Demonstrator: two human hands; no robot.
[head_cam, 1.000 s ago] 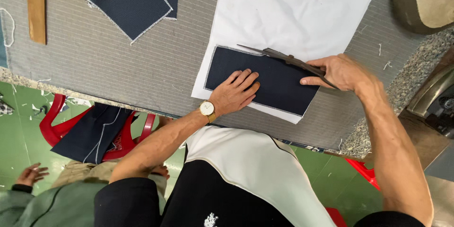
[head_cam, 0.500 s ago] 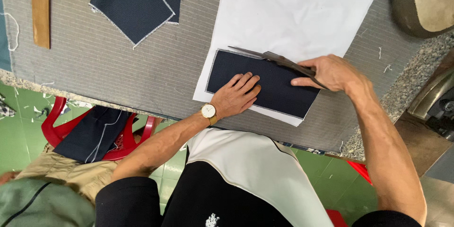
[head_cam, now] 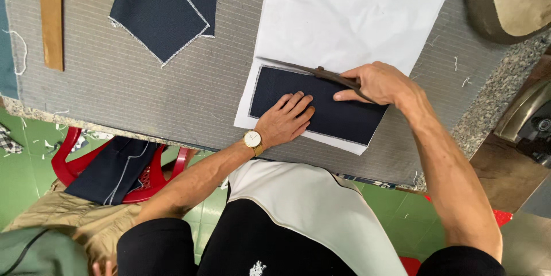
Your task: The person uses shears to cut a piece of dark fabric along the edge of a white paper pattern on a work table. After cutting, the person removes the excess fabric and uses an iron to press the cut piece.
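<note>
flatly, left hand point(head_cam: 285, 120) on navy fabric piece point(head_cam: 321, 103) — right hand point(head_cam: 376, 83) gripping scissors point(head_cam: 321, 73)

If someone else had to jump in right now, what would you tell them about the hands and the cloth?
Left hand: flat on the dark cloth piece, pressing it down.
Right hand: gripping scissors, blades along the piece's top edge.
The piece lies on white cloth on the grey table.
Done: the white cloth looks cut along part of the top edge.
Left: the white margins at the left and bottom edges appear uncut.
</note>
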